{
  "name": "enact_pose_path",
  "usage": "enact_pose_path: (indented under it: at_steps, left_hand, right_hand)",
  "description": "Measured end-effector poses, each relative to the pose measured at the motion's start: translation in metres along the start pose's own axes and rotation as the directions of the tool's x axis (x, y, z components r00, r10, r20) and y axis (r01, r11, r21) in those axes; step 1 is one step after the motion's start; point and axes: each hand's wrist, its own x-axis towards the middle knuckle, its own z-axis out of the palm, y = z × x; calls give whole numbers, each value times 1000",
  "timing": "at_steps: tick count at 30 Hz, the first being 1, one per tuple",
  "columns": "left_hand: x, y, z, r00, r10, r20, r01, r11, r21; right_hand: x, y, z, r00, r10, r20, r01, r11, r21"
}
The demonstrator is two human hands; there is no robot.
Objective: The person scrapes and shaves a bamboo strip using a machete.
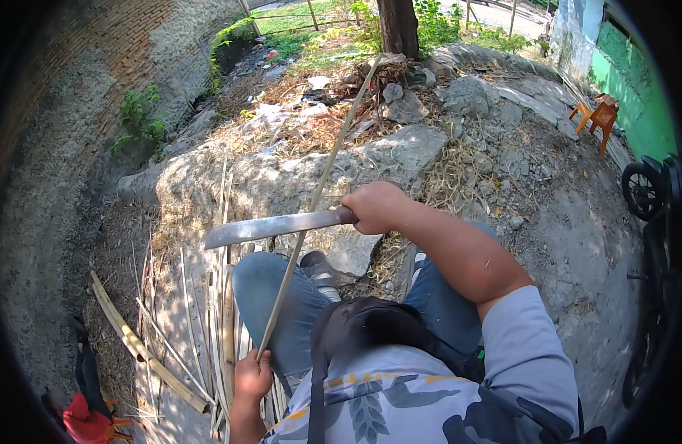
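My right hand is closed round the dark handle of a machete, whose broad grey blade points left. The blade lies across a long, thin bamboo strip; whether the edge touches it I cannot tell. Low in front of me, my left hand grips the strip's near end. From there the strip slants up and away to the right, its far end near the tree trunk. Beside my left knee, several split bamboo lengths lie on the ground.
A curved bamboo piece lies at the left. Rock slabs, rubble and dry shavings spread ahead, before a tree trunk. An orange plastic chair and a motorbike stand right. A person in red is at lower left.
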Motion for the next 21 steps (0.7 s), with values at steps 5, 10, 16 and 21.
enact_pose_path:
  at_steps: [5,10,16,21]
  left_hand:
    - [-5,-3,2,1000,-5,-13,6,999,44]
    - [-1,10,4,997,20,-69,-19,1000,10]
    - [0,-1,-1,998,53,-26,-52,998,35]
    - [0,3,1,999,42,-29,-41,998,39]
  right_hand:
    - [9,-18,4,980,-199,28,201,973,-114]
    - [22,55,2,984,135,-115,-115,979,166]
    - [9,45,-5,962,263,-79,-247,954,173]
    - [1,3,-12,998,64,1,-64,998,16]
